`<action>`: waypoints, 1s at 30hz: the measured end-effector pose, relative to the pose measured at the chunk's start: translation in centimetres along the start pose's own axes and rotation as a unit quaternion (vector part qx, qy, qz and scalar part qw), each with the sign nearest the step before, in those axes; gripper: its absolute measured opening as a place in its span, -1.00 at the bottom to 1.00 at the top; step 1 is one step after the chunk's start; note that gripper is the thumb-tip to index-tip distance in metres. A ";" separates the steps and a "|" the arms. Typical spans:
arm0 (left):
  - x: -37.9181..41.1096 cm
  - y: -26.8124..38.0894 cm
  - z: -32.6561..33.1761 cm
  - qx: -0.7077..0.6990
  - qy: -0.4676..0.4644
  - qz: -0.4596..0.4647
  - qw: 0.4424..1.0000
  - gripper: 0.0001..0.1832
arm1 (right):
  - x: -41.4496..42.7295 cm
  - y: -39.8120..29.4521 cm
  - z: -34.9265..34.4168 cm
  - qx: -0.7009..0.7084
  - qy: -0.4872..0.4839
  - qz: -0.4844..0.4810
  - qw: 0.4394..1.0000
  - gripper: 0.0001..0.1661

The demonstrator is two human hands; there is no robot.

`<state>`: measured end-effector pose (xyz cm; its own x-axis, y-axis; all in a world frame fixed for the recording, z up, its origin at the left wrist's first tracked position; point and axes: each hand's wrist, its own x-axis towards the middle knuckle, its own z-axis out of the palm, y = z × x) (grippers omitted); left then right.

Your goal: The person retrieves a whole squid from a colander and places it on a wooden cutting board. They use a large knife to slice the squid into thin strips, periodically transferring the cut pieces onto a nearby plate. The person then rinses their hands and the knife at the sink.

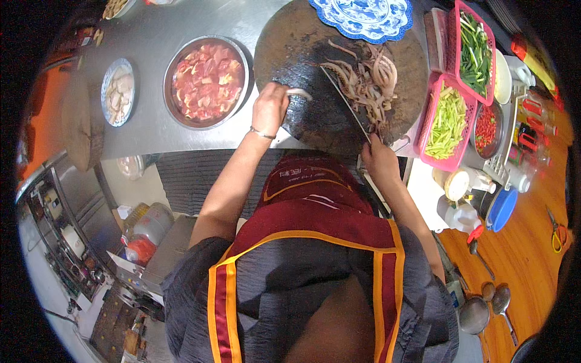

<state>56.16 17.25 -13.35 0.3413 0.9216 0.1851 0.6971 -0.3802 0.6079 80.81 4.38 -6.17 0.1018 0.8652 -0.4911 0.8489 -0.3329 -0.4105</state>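
My left hand (270, 108) pinches a pale strip of squid (299, 93) at the left side of the round wooden chopping block (290, 41). Its tip sticks out to the right over the wet, dark wood. In my right hand (381, 159) is the handle of a knife (347, 106), probably a cleaver. The blade appears as a thin line, nearly edge-on, slanting up and to the left. Just right of it lies a heap of squid tentacles (381, 75). A blue-and-white scalloped plate (363, 18) overlaps the block's far edge.
Left of the block, a steel bowl of raw cut meat (209, 84) and a small plate of pale pieces (119, 93) stand on the steel counter (150, 27). Pink baskets with green vegetables (476, 59) and cut stalks (445, 122) stand right, beside a bowl of chopped red chilli (485, 131).
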 end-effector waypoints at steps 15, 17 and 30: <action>-1.3 0.8 2.2 -0.001 -0.094 0.225 0.970 -0.79 | -3.0 -2.4 -3.6 -0.007 -0.049 -0.026 0.998 -0.81; -1.4 0.5 2.4 0.012 -0.095 0.238 0.967 -0.80 | -3.1 -2.3 -3.7 -0.027 -0.060 -0.028 0.997 -0.81; -1.2 0.0 2.8 -0.018 -0.071 0.277 0.958 -0.75 | -1.3 -1.3 -4.7 0.016 -0.121 -0.042 0.992 -0.76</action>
<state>57.58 15.91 -15.73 0.7369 0.5576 0.3822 0.3625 -0.8032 0.4728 81.97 5.46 -1.37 -0.0990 0.7761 -0.6228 0.8322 -0.2786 -0.4794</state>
